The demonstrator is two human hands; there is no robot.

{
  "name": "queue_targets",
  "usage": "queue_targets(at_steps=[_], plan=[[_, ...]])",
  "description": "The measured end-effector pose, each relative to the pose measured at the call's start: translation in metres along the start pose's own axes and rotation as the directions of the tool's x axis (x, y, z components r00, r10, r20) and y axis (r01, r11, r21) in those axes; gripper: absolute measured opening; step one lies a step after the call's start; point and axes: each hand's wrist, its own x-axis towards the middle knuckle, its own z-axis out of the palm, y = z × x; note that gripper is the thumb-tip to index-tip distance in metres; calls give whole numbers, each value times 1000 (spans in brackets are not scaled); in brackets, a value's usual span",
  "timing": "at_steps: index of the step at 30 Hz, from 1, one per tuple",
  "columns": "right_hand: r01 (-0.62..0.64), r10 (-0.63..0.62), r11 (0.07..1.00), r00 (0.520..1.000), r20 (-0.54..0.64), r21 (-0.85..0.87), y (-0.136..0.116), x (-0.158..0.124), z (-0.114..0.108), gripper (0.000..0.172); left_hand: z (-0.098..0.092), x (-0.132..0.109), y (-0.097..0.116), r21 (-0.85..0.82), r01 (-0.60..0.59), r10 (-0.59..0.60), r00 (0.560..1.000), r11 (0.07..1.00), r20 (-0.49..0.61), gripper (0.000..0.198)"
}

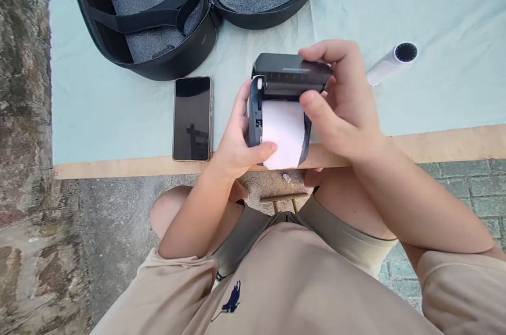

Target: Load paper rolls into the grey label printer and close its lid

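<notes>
A small black receipt printer (255, 132) is held above the table's near edge with its lid (290, 69) raised. White paper (283, 132) lies over the printer's front, its torn end hanging toward me. My left hand (239, 145) grips the printer's left side, the thumb pressing on the paper. On the right, my right hand (343, 103) pinches the lid, thumb below and fingers on its top edge. How the paper sits inside the printer is partly hidden by the lid and the paper itself.
A phone (192, 119) with a dark screen lies left of my left hand. Behind it stands an open black zip case (190, 56) with grey foam. A white cylinder with a black end (391, 63) lies at right. The wooden table edge (454, 145) runs beneath my arms.
</notes>
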Motion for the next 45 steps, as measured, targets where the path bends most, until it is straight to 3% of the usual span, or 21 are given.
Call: queue_targets(at_steps=[5, 10, 12, 15, 17, 22, 28, 36, 42, 45], plan=[[9, 3, 993, 994, 108, -116, 1, 0, -5, 36, -1, -1, -2, -9, 24, -24, 1000, 1000, -20, 103], [109, -62, 970, 975, 213, -216, 1, 0, -8, 37, -1, -1, -2, -41, 44, -46, 998, 998, -40, 99], [94, -57, 978, 979, 195, -188, 2, -1, -7, 37, 0, 0, 0, -53, 33, -35, 999, 998, -38, 94], [-60, 75, 992, 987, 140, -109, 5, -1, -6, 42, 3, -1, 2, -57, 12, -15, 999, 998, -42, 98], [-128, 140, 989, 976, 169, -78, 5, -1, -5, 46, 5, -1, 3, -64, 10, -15, 997, 998, -74, 101], [-157, 151, 988, 952, 266, 2, 3, -1, -5, 56, 9, -3, 6, -86, -2, -6, 995, 996, -103, 67], [-116, 120, 993, 954, 276, -30, -2, 0, -6, 59, 10, -3, 7, -43, -9, 5, 996, 999, -91, 44], [-126, 141, 990, 950, 280, -69, 4, 2, -7, 59, 11, -1, 6, -108, -23, 13, 995, 994, -95, 41], [-28, 54, 990, 981, 184, -141, 6, 0, -9, 55, 13, 4, 1, -177, 41, -88, 959, 983, -268, 45], [-11, 42, 987, 979, 200, -158, 8, -1, -10, 55, 11, 4, 1, -179, 5, -56, 959, 984, -277, 39]])
